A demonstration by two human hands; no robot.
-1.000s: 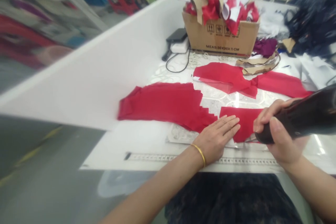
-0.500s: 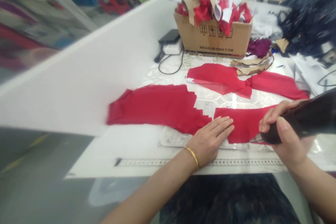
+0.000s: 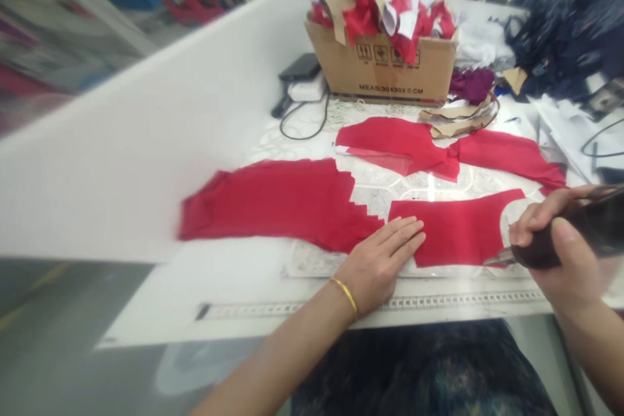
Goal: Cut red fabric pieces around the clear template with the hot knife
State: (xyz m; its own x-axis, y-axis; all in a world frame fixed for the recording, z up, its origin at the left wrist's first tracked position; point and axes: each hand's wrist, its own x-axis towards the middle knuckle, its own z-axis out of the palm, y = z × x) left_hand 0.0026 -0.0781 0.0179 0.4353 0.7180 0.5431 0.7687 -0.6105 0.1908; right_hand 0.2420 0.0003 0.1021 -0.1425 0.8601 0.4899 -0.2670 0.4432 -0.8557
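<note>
My left hand (image 3: 383,260) lies flat, fingers together and stretched out, pressing the left end of a small red fabric piece (image 3: 455,227) on the white table (image 3: 244,260). My right hand (image 3: 560,253) is wrapped round the dark handle of a cutting tool (image 3: 575,234), whose metal tip touches the lower right edge of that piece. A gold bangle sits on my left wrist. A stack of larger red fabric pieces (image 3: 277,201) lies to the left of my left hand.
More red pieces (image 3: 439,146) lie further back. A cardboard box (image 3: 383,68) of red and white scraps stands at the rear, with a black device and cable (image 3: 299,75) left of it. Dark fabric (image 3: 565,32) piles at right. A ruler strip (image 3: 390,304) runs along the table's front edge.
My right hand has slid the tool to the right along the fabric's lower edge, uncovering more of the red piece. My left hand stays pressed on the cloth. The view has shifted.
</note>
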